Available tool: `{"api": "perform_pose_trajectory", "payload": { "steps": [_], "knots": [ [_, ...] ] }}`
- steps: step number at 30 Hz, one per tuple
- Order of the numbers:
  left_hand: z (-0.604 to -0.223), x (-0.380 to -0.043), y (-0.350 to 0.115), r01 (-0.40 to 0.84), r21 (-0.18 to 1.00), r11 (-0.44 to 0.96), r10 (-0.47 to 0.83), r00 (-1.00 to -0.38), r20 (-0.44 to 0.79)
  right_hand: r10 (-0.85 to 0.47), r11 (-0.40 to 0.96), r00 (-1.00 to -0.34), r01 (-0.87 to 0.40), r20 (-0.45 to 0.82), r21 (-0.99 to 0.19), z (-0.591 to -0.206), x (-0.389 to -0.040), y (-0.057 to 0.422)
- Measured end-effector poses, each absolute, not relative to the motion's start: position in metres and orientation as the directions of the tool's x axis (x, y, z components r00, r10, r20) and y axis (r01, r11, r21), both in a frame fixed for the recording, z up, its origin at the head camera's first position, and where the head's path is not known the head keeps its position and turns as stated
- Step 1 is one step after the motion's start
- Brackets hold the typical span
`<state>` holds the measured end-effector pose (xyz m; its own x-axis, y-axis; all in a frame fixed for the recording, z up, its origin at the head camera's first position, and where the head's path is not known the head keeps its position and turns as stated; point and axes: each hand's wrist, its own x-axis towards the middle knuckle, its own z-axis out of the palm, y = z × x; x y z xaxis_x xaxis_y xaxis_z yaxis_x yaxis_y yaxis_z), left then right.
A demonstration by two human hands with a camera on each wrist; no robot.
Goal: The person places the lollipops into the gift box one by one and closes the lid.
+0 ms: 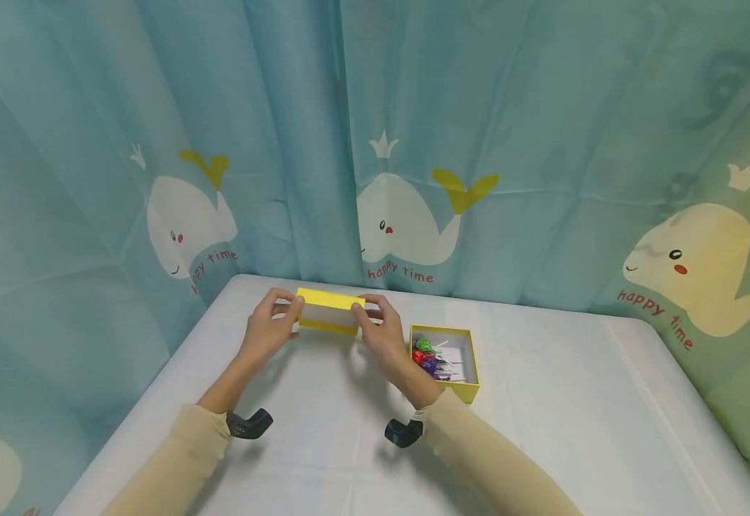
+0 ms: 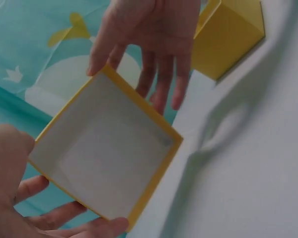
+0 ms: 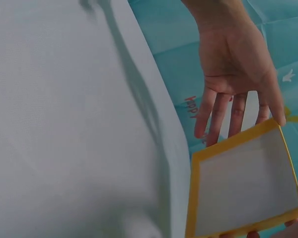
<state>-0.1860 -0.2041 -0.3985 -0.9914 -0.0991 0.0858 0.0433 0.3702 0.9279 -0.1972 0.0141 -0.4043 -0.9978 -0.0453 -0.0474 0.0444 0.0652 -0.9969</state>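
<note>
Both hands hold up a yellow box lid [image 1: 329, 298] with a white inside, its hollow side facing the person. On the lid's left end, the left hand [image 1: 268, 328] grips with thumb in front and fingers behind. The right hand [image 1: 381, 331] grips the other end likewise. In the left wrist view, the lid's white inside [image 2: 104, 148] holds nothing. Beside the right forearm stands an open yellow box [image 1: 467, 391] with several wrapped lollipops [image 1: 428, 358], green, red and purple, lying with white sticks. The lid is tilted, above the table.
A white-covered table [image 1: 561, 416] spreads beneath the hands. Behind it and at both sides hangs a blue-green curtain [image 1: 529, 107] printed with white whales. Dark bands with curved pieces sit at the left wrist [image 1: 248, 424] and right wrist [image 1: 405, 433].
</note>
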Motion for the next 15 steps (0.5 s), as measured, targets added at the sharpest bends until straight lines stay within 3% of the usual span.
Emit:
{"api": "perform_pose_trajectory", "payload": {
  "steps": [6,15],
  "knots": [
    [-0.397,-0.185,-0.202,0.042,0.970,0.238,-0.085,-0.994,0.063,-0.067,0.047,-0.997,-0.044,0.041,-0.998,-0.401,-0.198,0.022],
    [-0.399,-0.183,-0.200,0.078,0.996,0.037,0.034,-0.996,0.077,-0.099,0.072,-0.994,-0.047,0.039,-0.996,-0.391,-0.198,0.041]
  ]
}}
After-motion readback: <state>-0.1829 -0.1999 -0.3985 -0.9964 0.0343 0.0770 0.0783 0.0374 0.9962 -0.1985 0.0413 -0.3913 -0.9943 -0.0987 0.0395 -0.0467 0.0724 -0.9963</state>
